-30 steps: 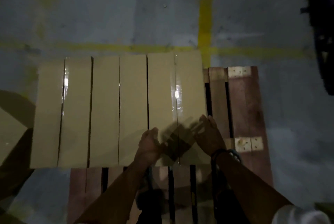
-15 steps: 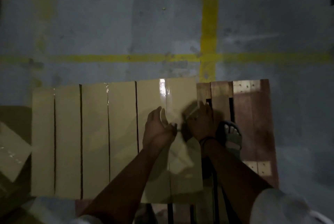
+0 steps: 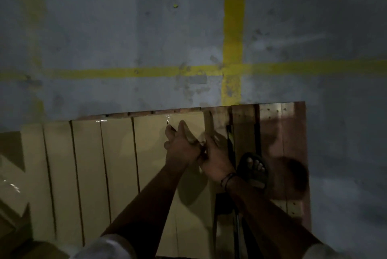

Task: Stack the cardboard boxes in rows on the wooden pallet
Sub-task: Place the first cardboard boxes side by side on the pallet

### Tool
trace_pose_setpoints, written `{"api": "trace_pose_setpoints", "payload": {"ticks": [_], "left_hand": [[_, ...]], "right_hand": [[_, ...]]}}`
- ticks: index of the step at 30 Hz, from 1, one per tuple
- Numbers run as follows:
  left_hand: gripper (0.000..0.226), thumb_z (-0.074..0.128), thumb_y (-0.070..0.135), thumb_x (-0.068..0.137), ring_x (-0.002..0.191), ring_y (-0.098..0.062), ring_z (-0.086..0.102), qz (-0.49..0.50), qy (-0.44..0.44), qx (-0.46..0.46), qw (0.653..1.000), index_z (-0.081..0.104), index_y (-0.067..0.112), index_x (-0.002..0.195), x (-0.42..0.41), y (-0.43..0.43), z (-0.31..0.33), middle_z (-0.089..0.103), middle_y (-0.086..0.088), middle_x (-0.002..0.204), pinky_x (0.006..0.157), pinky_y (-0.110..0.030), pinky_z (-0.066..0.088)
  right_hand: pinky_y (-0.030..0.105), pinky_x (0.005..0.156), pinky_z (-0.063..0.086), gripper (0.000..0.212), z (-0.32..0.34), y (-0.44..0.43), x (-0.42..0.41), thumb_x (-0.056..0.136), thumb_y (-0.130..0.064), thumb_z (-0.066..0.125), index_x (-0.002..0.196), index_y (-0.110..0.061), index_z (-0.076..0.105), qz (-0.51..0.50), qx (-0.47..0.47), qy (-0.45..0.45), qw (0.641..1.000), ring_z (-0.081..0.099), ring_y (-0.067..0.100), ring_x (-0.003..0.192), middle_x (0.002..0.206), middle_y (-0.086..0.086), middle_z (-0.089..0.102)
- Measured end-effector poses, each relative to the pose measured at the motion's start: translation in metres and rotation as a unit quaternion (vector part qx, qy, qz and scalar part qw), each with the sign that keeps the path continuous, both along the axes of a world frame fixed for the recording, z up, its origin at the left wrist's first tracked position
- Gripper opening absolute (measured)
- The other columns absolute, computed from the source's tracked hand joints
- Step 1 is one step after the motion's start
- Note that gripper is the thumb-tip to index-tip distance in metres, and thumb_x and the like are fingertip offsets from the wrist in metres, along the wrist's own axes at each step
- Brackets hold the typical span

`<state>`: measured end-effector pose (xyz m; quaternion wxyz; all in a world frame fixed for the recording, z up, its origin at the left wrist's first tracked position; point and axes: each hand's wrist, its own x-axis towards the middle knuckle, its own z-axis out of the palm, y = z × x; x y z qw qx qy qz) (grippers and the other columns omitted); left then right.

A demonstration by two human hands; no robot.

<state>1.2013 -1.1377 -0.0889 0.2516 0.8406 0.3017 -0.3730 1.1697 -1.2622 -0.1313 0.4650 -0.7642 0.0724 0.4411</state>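
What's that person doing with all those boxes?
A person is lining up boxes in a row on a pallet. The left hand and right hand meet over the rightmost box; it's too dark to see the grip. A sandalled foot stands on the pallet beside it.

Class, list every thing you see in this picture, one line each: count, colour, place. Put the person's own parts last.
cardboard boxes: one row, count unclear, tan, side by side on the pallet
wooden pallet: one, reddish brown, under the boxes, bare at right
more cardboard: tan, far left, partly out of view
floor lines: two, yellow, crossing on the grey floor
sandal: one, dark, on a foot on the pallet's bare boards
wristband: one, dark, right wrist
left hand: over the rightmost box, fingers straight
right hand: touching the left hand, grip unclear
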Motion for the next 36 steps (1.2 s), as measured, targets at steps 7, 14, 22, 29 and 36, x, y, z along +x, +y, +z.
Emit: {"api": "trace_pose_setpoints", "payload": {"ticks": [7, 14, 22, 29, 36], "left_hand": [[0.093, 0.075, 0.032, 0.089, 0.144, -0.048, 0.020, 0.057, -0.032, 0.049, 0.997, 0.015, 0.028, 0.160, -0.004, 0.021, -0.003, -0.001, -0.004, 0.164, 0.105, -0.054, 0.041], [0.098, 0.074, 0.031, 0.092, 0.147, -0.051, 0.015, 0.161, -0.001, 0.083, 0.984, 0.006, 0.025, 0.162, -0.018, 0.071, -0.011, -0.002, -0.012, 0.166, 0.114, -0.060, 0.032], [0.097, 0.078, 0.031, 0.087, 0.140, -0.047, 0.029, 0.203, 0.019, 0.096, 0.974, 0.014, 0.022, 0.159, -0.088, 0.110, -0.008, 0.016, -0.015, 0.156, 0.109, -0.055, 0.041], [0.090, 0.079, 0.029, 0.086, 0.141, -0.045, 0.028, 0.177, -0.038, 0.032, 0.983, 0.023, 0.023, 0.157, -0.141, 0.134, -0.009, 0.023, -0.011, 0.154, 0.110, -0.055, 0.039], [0.083, 0.077, 0.038, 0.087, 0.137, -0.038, 0.038, 0.121, -0.005, -0.048, 0.992, 0.032, 0.018, 0.153, -0.204, 0.156, 0.001, 0.032, -0.012, 0.149, 0.108, -0.045, 0.042]], "right_hand": [[0.029, 0.104, 0.040, 0.078, 0.006, 0.002, -0.003, 0.099, -0.027, 0.059, 0.161, -0.026, 0.011, -0.002, 0.004, -0.003, 1.000, 0.049, 0.022, 0.133, 0.162, 0.000, 0.030], [0.032, 0.112, 0.034, 0.082, 0.002, 0.006, -0.017, 0.100, -0.027, 0.055, 0.161, -0.028, 0.000, 0.024, -0.027, -0.041, 0.999, 0.034, 0.028, 0.144, 0.168, 0.001, 0.010], [0.048, 0.108, 0.043, 0.091, 0.003, 0.030, -0.066, 0.094, -0.030, 0.056, 0.160, -0.033, -0.007, 0.005, -0.101, -0.086, 0.991, 0.038, 0.035, 0.140, 0.165, 0.004, 0.020], [0.052, 0.112, 0.037, 0.099, -0.002, 0.049, -0.123, 0.092, -0.040, 0.049, 0.150, -0.033, -0.032, 0.068, -0.191, -0.099, 0.974, 0.023, 0.045, 0.147, 0.165, 0.016, 0.001], [0.044, 0.111, 0.039, 0.091, 0.010, 0.077, -0.179, 0.097, -0.036, 0.050, 0.159, -0.018, -0.015, 0.131, -0.275, -0.059, 0.951, 0.016, 0.041, 0.150, 0.165, 0.023, -0.005]]}}
